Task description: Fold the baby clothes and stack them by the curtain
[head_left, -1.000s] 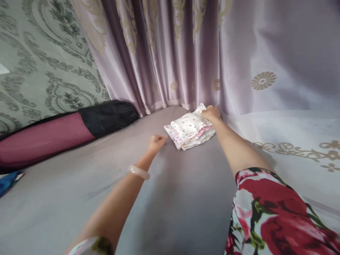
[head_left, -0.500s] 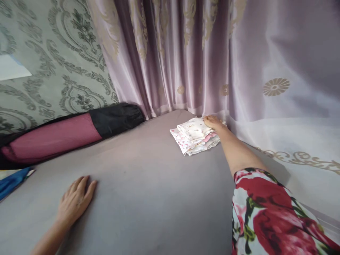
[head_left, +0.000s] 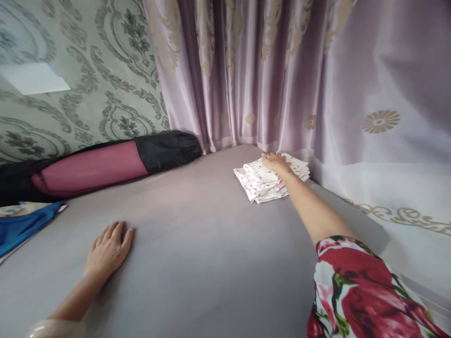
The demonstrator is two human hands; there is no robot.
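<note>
A small stack of folded white and pink patterned cloths point(head_left: 262, 185) lies on the grey bed sheet point(head_left: 197, 244) near the far right corner, by the curtain. My right hand point(head_left: 276, 162) reaches out and rests on top of the stack, fingers laid over the upper cloth; I cannot tell whether it grips it. My left hand point(head_left: 108, 248) lies flat on the sheet at the near left, fingers stretched out, holding nothing. A pale bangle point(head_left: 52, 328) sits on that wrist.
A rolled pink mat in a black bag point(head_left: 105, 166) lies along the patterned wall at the back left. Blue fabric point(head_left: 21, 225) sits at the left edge. Mauve curtains point(head_left: 268, 75) hang behind and to the right of the bed.
My left hand has drawn back from near the stack and settled flat on the sheet at the left. My right hand has stayed on the stack, shifting slightly toward its far edge.
</note>
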